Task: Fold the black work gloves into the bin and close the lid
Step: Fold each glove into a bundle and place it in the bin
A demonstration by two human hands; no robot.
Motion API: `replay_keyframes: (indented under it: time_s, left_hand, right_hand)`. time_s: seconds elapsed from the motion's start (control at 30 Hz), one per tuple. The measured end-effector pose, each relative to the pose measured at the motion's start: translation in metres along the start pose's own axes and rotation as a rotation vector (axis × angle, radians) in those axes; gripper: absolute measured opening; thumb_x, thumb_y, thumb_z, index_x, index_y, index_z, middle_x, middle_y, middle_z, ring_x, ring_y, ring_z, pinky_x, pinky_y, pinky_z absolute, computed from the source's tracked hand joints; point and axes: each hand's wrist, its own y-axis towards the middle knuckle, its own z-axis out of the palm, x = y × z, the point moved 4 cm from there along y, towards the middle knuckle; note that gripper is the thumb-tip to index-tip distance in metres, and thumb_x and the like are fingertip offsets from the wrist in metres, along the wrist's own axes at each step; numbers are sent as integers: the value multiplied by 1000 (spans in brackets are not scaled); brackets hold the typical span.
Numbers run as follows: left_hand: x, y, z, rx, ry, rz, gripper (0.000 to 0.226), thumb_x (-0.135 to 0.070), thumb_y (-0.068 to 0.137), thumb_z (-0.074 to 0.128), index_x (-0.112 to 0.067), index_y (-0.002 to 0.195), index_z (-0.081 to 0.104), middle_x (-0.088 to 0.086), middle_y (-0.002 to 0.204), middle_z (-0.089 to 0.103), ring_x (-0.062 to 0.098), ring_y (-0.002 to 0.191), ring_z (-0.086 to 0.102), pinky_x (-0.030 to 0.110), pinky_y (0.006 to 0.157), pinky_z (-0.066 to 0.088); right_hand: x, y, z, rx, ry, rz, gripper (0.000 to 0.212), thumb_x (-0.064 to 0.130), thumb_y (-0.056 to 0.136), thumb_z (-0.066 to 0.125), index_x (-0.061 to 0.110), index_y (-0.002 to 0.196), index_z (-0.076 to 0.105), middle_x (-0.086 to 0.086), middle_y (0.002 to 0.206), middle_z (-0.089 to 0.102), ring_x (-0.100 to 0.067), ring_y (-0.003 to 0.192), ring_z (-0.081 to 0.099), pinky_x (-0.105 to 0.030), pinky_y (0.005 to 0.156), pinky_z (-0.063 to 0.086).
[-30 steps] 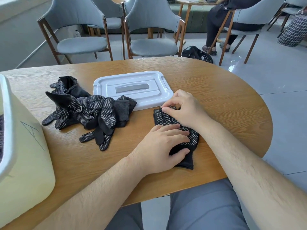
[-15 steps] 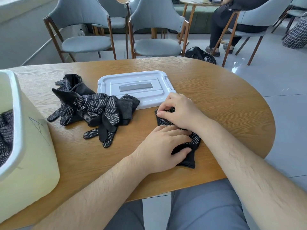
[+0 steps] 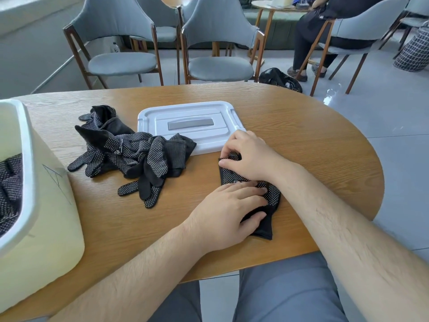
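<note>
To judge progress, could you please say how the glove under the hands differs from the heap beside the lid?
The glove lies flat, pressed by the left hand and pinched by the right hand; the heap lies tangled, untouched. The glove is compact; the heap sprawls, fingers splayed. Both are black with white dots.

grey upholstered chairs (image 3: 218,66) stand on pale floor (image 3: 383,108) beyond the wooden table (image 3: 301,126).

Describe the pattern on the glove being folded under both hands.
Black glove covered in small white dots, cuff plain black; clearest in the head view.
</note>
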Motion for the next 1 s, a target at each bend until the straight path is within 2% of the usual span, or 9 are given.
replay_keyframes:
  time_s: [0.13, 0.23, 0.3, 0.4, 0.47, 0.6, 0.83, 0.93, 1.0]
  left_hand:
    - [1, 0, -1, -15, 0, -2, 29, -34, 98, 56, -22, 120, 71, -6, 136, 64, 14, 135, 52, 29, 111, 39]
    - [-1, 1, -1, -17, -3, 0, 29, -35, 98, 56, -22, 118, 71, -6, 136, 64, 14, 135, 53, 30, 109, 40]
    - [0, 1, -1, -26, -9, 7, 29, -35, 97, 56, -21, 117, 72, -6, 136, 65, 14, 134, 53, 29, 109, 39]
    - [-1, 0, -4, -54, -16, 38, 27, -35, 97, 59, -20, 115, 72, -3, 136, 63, 16, 133, 53, 32, 109, 41]
    - [-6, 0, -9, -92, 24, 60, 24, -38, 95, 63, -22, 110, 73, -3, 126, 63, 20, 118, 56, 34, 96, 43]
    - [-14, -1, -15, -76, -14, 117, 31, -50, 88, 71, -19, 93, 68, -3, 94, 54, 18, 84, 46, 34, 75, 42]
    - [-12, -2, -12, 25, -134, 158, 20, -31, 86, 75, -13, 88, 66, -1, 87, 57, 19, 79, 50, 34, 76, 45]
    - [-12, -2, -10, 42, -186, 180, 16, -24, 89, 74, -11, 86, 67, 0, 85, 58, 20, 77, 52, 36, 77, 47]
    - [-11, -2, -10, 43, -210, 182, 15, -22, 91, 74, -9, 85, 68, 2, 84, 58, 21, 76, 52, 36, 75, 47]
  right_hand:
    - [4, -2, 0, 47, 104, 16, 7, 41, 98, 62, 35, 97, 57, 15, 100, 55, -14, 109, 48, -33, 99, 37]
    - [4, -1, 0, 52, 251, 43, 11, 38, 98, 63, 30, 103, 57, 12, 91, 68, -8, 91, 58, -30, 89, 45]
    - [5, 0, 0, 55, 298, 59, 15, 34, 99, 65, 30, 110, 57, 11, 80, 66, -4, 78, 55, -25, 78, 42]
    - [3, 3, 0, 17, 358, 87, 19, 26, 96, 70, 30, 112, 61, 10, 71, 55, -3, 68, 50, -21, 74, 42]
    - [3, 5, 2, 4, 404, 104, 16, 22, 92, 75, 30, 104, 66, 12, 69, 54, 0, 63, 49, -20, 73, 43]
    - [-1, 8, 5, -7, 459, 148, 21, 19, 84, 84, 32, 90, 69, 9, 79, 65, 0, 66, 55, -20, 74, 44]
    - [-8, 10, 9, -38, 512, 188, 22, 19, 75, 91, 29, 82, 72, 11, 76, 68, 0, 64, 59, -24, 75, 47]
    - [-10, 9, 9, -46, 478, 196, 18, 33, 77, 89, 30, 87, 73, 11, 82, 69, 2, 67, 58, -22, 72, 46]
    - [-15, 10, 4, -134, 402, 199, 14, 41, 88, 78, 28, 92, 74, 12, 83, 67, 1, 69, 55, -23, 70, 44]
